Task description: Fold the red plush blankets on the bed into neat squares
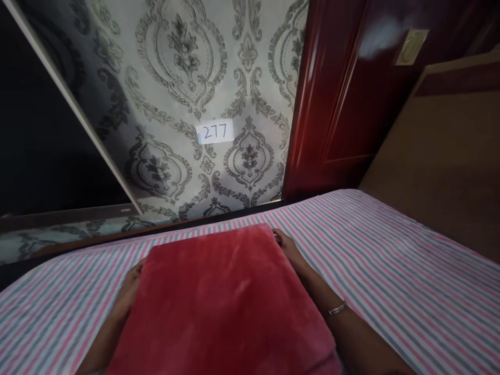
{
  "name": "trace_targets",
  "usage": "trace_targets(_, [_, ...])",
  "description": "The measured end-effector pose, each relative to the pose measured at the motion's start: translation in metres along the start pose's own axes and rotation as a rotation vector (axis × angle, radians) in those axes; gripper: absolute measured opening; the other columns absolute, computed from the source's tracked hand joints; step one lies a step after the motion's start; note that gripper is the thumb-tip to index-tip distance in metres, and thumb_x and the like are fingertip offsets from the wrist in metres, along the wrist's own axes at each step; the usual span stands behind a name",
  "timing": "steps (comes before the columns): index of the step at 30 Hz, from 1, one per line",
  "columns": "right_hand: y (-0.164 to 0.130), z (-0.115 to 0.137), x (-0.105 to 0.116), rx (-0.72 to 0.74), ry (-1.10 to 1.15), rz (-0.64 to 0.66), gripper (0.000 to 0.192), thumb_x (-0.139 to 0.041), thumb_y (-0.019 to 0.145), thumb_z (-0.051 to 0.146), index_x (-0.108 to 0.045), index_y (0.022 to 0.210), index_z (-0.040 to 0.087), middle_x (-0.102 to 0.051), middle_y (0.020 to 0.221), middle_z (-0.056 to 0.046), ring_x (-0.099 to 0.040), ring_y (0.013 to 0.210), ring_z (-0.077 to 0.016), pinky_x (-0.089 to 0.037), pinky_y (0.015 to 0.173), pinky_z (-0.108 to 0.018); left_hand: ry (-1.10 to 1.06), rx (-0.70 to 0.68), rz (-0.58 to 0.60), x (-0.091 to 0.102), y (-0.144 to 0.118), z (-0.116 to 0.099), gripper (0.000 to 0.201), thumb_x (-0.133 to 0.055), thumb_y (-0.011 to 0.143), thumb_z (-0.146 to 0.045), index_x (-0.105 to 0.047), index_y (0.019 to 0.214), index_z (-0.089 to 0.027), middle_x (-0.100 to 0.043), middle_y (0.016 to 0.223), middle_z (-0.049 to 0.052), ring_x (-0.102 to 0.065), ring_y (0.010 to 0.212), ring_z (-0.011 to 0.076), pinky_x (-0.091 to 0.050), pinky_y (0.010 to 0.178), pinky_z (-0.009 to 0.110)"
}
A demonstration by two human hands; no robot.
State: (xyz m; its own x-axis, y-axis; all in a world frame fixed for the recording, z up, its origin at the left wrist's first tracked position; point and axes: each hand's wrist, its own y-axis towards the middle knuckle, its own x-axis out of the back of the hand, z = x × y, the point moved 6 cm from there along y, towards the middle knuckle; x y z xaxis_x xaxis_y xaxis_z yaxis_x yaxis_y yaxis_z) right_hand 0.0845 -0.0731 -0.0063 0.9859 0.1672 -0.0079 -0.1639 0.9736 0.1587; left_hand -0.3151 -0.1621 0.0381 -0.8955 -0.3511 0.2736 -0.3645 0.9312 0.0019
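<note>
A flat, rectangular red plush blanket (222, 291), which looks folded, lies in front of me over the striped bed sheet. Its far edge is straight, and a crease shows at its near right corner. At its left side my left hand (132, 284) grips the edge, with the fingertips partly hidden by the plush. My right hand (286, 246) holds the far right corner, its fingers curled against the side and some of them out of sight. A thin silver bracelet (337, 309) circles my right wrist.
A pink, grey and white striped sheet (375, 260) covers the bed. Behind it stand a patterned wall with a paper marked 277 (214, 131) and a dark red door (332, 104). A dark screen-like panel (50, 130) is at left, a brown board (441, 156) at right.
</note>
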Motion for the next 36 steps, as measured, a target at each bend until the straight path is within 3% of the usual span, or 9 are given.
trace_targets(5, [0.005,-0.020,0.006,-0.088,-0.008,-0.011,0.051,-0.072,0.067,0.040,-0.057,0.111,0.020,-0.073,0.084,-0.004,-0.067,0.075,-0.0206,-0.051,0.065,-0.030,0.025,-0.004,-0.003,0.001,0.007,0.005,0.065,-0.084,0.032,-0.065,-0.070,0.076,-0.019,-0.074,0.068,0.004,-0.069,0.080,0.0314,-0.057,0.069,0.035])
trace_targets(12, [0.005,-0.011,0.007,-0.087,-0.303,-0.112,0.038,-0.055,0.078,0.036,-0.063,0.108,0.014,-0.072,0.081,-0.007,-0.067,0.074,-0.0210,-0.051,0.066,-0.030,0.194,-0.080,-0.026,-0.001,-0.005,-0.010,0.051,-0.071,0.052,-0.067,-0.070,0.073,-0.020,-0.075,0.070,0.008,-0.071,0.085,0.0330,-0.058,0.074,0.039])
trace_targets(18, [-0.008,0.041,0.008,-0.021,-0.586,-0.113,0.045,-0.047,0.089,0.031,-0.063,0.127,0.015,-0.070,0.120,-0.015,-0.063,0.114,-0.0281,-0.047,0.099,-0.042,0.330,-0.121,-0.179,0.030,-0.012,-0.041,0.048,-0.063,0.069,-0.051,-0.074,0.099,-0.016,-0.075,0.112,0.017,-0.062,0.120,0.0377,-0.045,0.104,0.054])
trace_targets(20, [-0.021,0.062,-0.007,0.063,-0.652,-0.074,0.050,-0.050,0.090,0.034,-0.057,0.137,0.018,-0.059,0.141,-0.014,-0.050,0.134,-0.0286,-0.035,0.112,-0.044,0.440,-0.268,-0.152,0.017,-0.028,-0.059,0.055,-0.059,0.075,-0.049,-0.070,0.117,-0.015,-0.065,0.135,0.014,-0.050,0.135,0.0326,-0.033,0.115,0.051])
trace_targets(22, [-0.043,0.075,-0.028,0.175,-0.789,-0.019,0.058,-0.053,0.092,0.041,-0.049,0.146,0.024,-0.042,0.157,-0.010,-0.032,0.146,-0.0297,-0.025,0.118,-0.047,0.657,-0.487,-0.052,-0.013,-0.054,-0.068,0.060,-0.054,0.084,-0.050,-0.062,0.134,-0.017,-0.050,0.151,0.011,-0.036,0.146,0.0295,-0.024,0.120,0.050])
trace_targets(24, [-0.071,0.071,-0.048,0.228,-1.000,0.046,0.062,-0.051,0.094,0.050,-0.042,0.151,0.029,-0.030,0.163,-0.008,-0.021,0.150,-0.0337,-0.021,0.118,-0.056,0.898,-0.578,0.040,-0.042,-0.081,-0.056,0.062,-0.051,0.089,-0.050,-0.052,0.144,-0.022,-0.038,0.159,0.010,-0.023,0.151,0.0321,-0.017,0.121,0.057])
trace_targets(26, [-0.096,0.053,-0.058,0.182,-1.164,0.112,0.062,-0.047,0.096,0.054,-0.038,0.153,0.031,-0.026,0.164,-0.008,-0.015,0.151,-0.0363,-0.024,0.114,-0.062,1.058,-0.500,0.095,-0.058,-0.099,-0.030,0.062,-0.049,0.092,-0.049,-0.046,0.149,-0.025,-0.032,0.162,0.010,-0.017,0.152,0.0366,-0.018,0.117,0.065])
trace_targets(30, [-0.120,0.023,-0.056,0.104,-1.213,0.159,0.061,-0.042,0.099,0.051,-0.032,0.155,0.033,-0.018,0.167,-0.005,-0.012,0.153,-0.0324,-0.033,0.110,-0.060,1.132,-0.390,0.113,-0.058,-0.107,0.007,0.062,-0.040,0.097,-0.049,-0.037,0.154,-0.026,-0.024,0.165,0.009,-0.012,0.152,0.0388,-0.028,0.112,0.068])
trace_targets(36, [-0.111,0.018,-0.047,0.155,-1.161,0.175,0.061,-0.042,0.099,0.049,-0.033,0.155,0.029,-0.019,0.166,-0.006,-0.009,0.154,-0.0307,-0.034,0.112,-0.057,1.062,-0.461,0.170,-0.048,-0.098,0.011,0.066,-0.040,0.096,-0.057,-0.037,0.154,-0.026,-0.029,0.164,0.010,-0.015,0.152,0.0391,-0.033,0.111,0.066])
